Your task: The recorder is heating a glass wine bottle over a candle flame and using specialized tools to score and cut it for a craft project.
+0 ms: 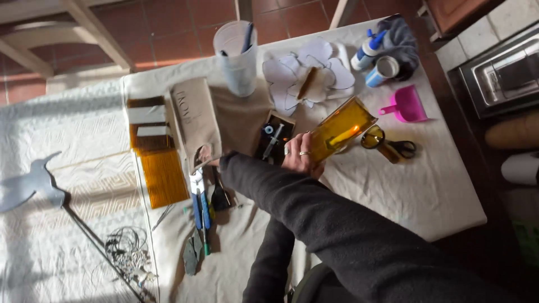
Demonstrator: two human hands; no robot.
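White cloth is covering the table where the right hand [300,154] is gripping the near end of an amber glass sheet [339,130], its long axis slanting up-right away from the fingers, while the left hand [205,154] is lying half-hidden under a beige pouch [195,120], grip unclear.

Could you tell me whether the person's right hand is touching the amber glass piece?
Touching. The head view shows the right hand with its fingers closed over the near end of the amber glass piece, no gap between them.

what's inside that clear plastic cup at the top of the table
Two dark pen-like tools stand in the clear plastic cup, leaning on its rim. Their lower ends blur behind the frosted wall.
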